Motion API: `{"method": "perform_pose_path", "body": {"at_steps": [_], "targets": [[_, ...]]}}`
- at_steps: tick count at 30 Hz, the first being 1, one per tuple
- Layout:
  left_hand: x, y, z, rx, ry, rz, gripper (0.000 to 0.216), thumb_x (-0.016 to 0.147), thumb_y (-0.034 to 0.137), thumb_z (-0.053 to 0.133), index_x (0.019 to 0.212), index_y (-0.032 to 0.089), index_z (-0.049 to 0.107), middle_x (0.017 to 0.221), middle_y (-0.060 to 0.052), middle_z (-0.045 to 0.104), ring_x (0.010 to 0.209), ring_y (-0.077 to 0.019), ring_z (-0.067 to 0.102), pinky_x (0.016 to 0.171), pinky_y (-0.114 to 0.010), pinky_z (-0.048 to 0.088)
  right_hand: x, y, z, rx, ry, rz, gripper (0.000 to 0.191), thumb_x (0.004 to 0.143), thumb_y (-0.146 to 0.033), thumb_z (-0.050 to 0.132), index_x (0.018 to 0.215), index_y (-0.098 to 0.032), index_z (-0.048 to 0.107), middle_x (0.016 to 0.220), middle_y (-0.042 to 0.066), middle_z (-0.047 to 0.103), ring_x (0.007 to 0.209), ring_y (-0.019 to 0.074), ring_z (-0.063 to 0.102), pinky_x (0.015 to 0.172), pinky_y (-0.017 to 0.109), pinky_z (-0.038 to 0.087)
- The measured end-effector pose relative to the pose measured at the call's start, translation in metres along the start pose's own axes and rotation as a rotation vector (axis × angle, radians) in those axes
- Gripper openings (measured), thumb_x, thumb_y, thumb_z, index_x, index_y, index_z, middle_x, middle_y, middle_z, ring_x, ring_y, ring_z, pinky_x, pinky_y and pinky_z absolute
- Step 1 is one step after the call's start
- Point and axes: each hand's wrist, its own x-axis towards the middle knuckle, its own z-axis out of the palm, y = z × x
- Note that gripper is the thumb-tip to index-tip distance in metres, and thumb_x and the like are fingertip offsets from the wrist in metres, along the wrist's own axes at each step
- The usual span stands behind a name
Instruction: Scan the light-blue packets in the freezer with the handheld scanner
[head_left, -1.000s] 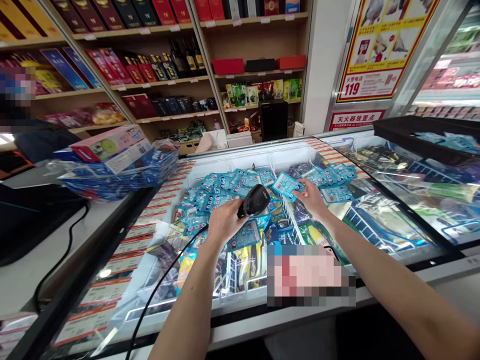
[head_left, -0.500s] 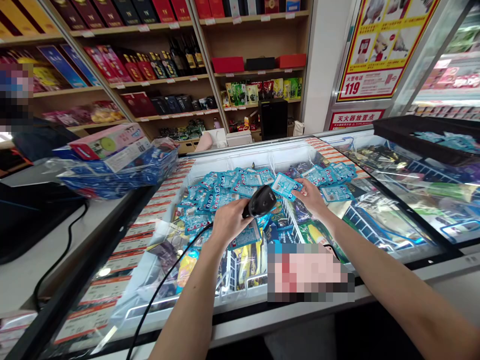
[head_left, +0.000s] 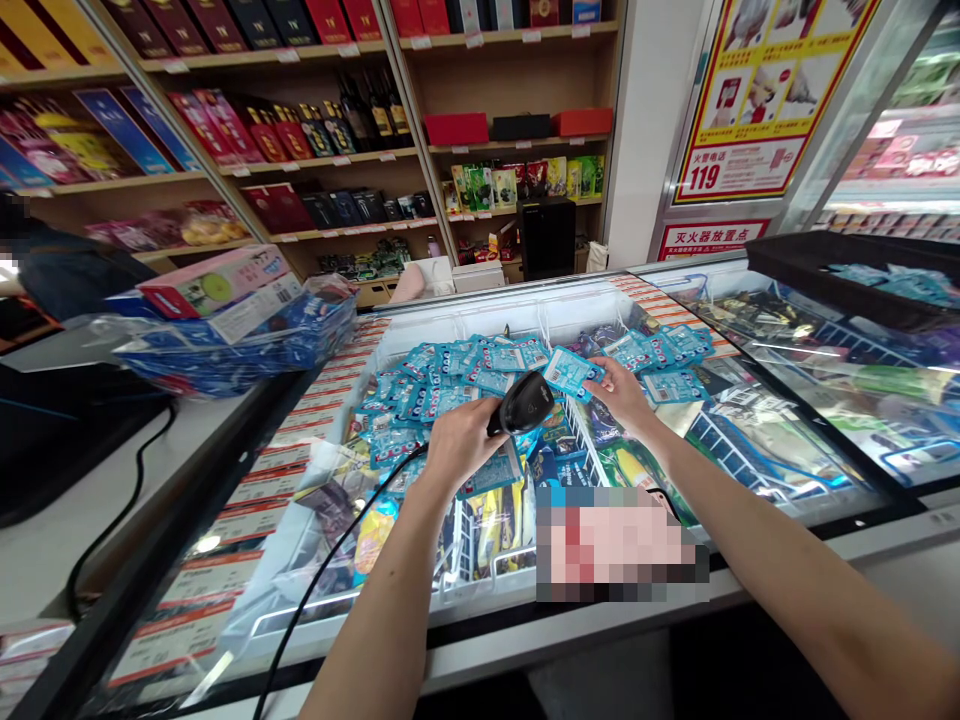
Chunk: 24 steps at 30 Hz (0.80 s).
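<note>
My left hand [head_left: 461,443] is closed round the handle of a black barcode scanner [head_left: 527,402], whose cable trails down to the lower left. The scanner's head points toward a small blue packet [head_left: 568,371], which my right hand [head_left: 620,394] pinches at its right edge. A printed barcode label shows on that packet. Many matching blue packets [head_left: 448,385] lie in a loose pile on the freezer's glass top, left of and behind the scanner. A smaller group of them [head_left: 664,348] lies to the right, beyond my right hand.
Under the glass lid of the chest freezer [head_left: 495,625] are wire baskets with bagged goods. A blurred-out flat object [head_left: 619,545] lies near the front edge. Plastic-wrapped boxes [head_left: 240,320] stand at left, a black tray [head_left: 862,275] with blue packets at right. A person's dark sleeve [head_left: 82,265] shows far left.
My hands, the scanner and the packet stay almost in place, with only a slight shift of the scanner. At the far left, the other person has moved lower and further out of view.
</note>
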Motion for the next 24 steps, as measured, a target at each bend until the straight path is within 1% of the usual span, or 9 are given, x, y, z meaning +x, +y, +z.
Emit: {"method": "perform_pose_path", "body": {"at_steps": [5,8,11,14,16,18,21,22,24], "targets": [[0.0,-0.005,-0.001,0.021,0.01,-0.014,0.027,0.077,0.036,0.048,0.101,0.026,0.056,0.093,-0.001,0.065,0.082,-0.0194,0.06,0.057,-0.026,0.036,-0.003,-0.003,0.0,-0.024,0.086,-0.005,0.044,0.077,-0.036,0.05,0.119,-0.022,0.046,0.068,-0.001,0.052,0.062,0.0167,0.051,0.062,0.031,0.043],[0.0,-0.011,-0.002,0.038,0.018,-0.059,0.031,0.077,0.036,0.048,0.105,0.026,0.055,0.098,-0.002,0.065,0.085,-0.0202,0.06,0.059,-0.026,0.037,-0.004,-0.002,-0.001,-0.128,0.131,0.018,0.044,0.081,-0.035,0.043,0.124,-0.022,0.041,0.073,0.003,0.056,0.064,0.0191,0.052,0.067,0.036,0.044],[-0.001,-0.016,-0.004,0.042,0.03,-0.093,0.032,0.077,0.038,0.048,0.106,0.026,0.055,0.099,-0.002,0.065,0.087,-0.0207,0.06,0.06,-0.026,0.038,-0.004,0.003,-0.006,-0.324,0.221,0.022,0.039,0.082,-0.034,0.043,0.119,-0.021,0.047,0.083,0.008,0.059,0.08,0.0253,0.053,0.078,0.044,0.04],[-0.001,-0.019,-0.005,0.048,0.036,-0.124,0.033,0.076,0.038,0.05,0.105,0.026,0.055,0.099,-0.002,0.065,0.087,-0.0209,0.06,0.06,-0.026,0.038,-0.005,0.007,-0.013,-0.468,0.362,0.011,0.031,0.079,-0.035,0.048,0.106,-0.021,0.057,0.103,0.013,0.055,0.102,0.0317,0.044,0.085,0.049,0.035],[-0.001,-0.02,-0.005,0.054,0.039,-0.139,0.031,0.075,0.037,0.05,0.104,0.026,0.056,0.097,-0.002,0.066,0.086,-0.0209,0.06,0.06,-0.026,0.038,-0.006,0.006,-0.016,-0.507,0.398,-0.016,0.028,0.08,-0.034,0.048,0.102,-0.022,0.06,0.113,0.013,0.051,0.107,0.0333,0.039,0.085,0.051,0.033],[-0.001,-0.022,-0.006,0.055,0.05,-0.146,0.03,0.076,0.038,0.049,0.103,0.025,0.056,0.097,-0.002,0.066,0.086,-0.0207,0.06,0.06,-0.026,0.038,-0.007,0.003,-0.016,-0.521,0.333,-0.076,0.027,0.081,-0.034,0.047,0.102,-0.025,0.062,0.117,0.01,0.05,0.109,0.0327,0.038,0.086,0.052,0.032],[-0.002,-0.024,-0.005,0.055,0.066,-0.165,0.032,0.076,0.039,0.049,0.103,0.025,0.056,0.097,-0.003,0.066,0.085,-0.0204,0.06,0.06,-0.025,0.038,-0.007,0.001,-0.014,-0.538,0.16,-0.143,0.023,0.082,-0.037,0.048,0.092,-0.027,0.066,0.11,0.007,0.056,0.104,0.0303,0.041,0.088,0.053,0.029],[-0.002,-0.025,-0.005,0.058,0.07,-0.175,0.033,0.075,0.04,0.05,0.104,0.025,0.056,0.096,-0.003,0.066,0.084,-0.0205,0.06,0.059,-0.026,0.037,-0.007,0.003,-0.013,-0.545,0.129,-0.143,0.022,0.081,-0.037,0.049,0.088,-0.026,0.067,0.107,0.007,0.058,0.102,0.0299,0.042,0.088,0.054,0.028],[-0.003,-0.027,-0.005,0.065,0.075,-0.193,0.034,0.075,0.041,0.05,0.105,0.024,0.055,0.096,-0.003,0.066,0.084,-0.0206,0.06,0.058,-0.026,0.037,-0.005,0.009,-0.013,-0.553,0.121,-0.123,0.021,0.081,-0.035,0.05,0.083,-0.024,0.067,0.105,0.007,0.059,0.101,0.03,0.043,0.089,0.056,0.025]]}}
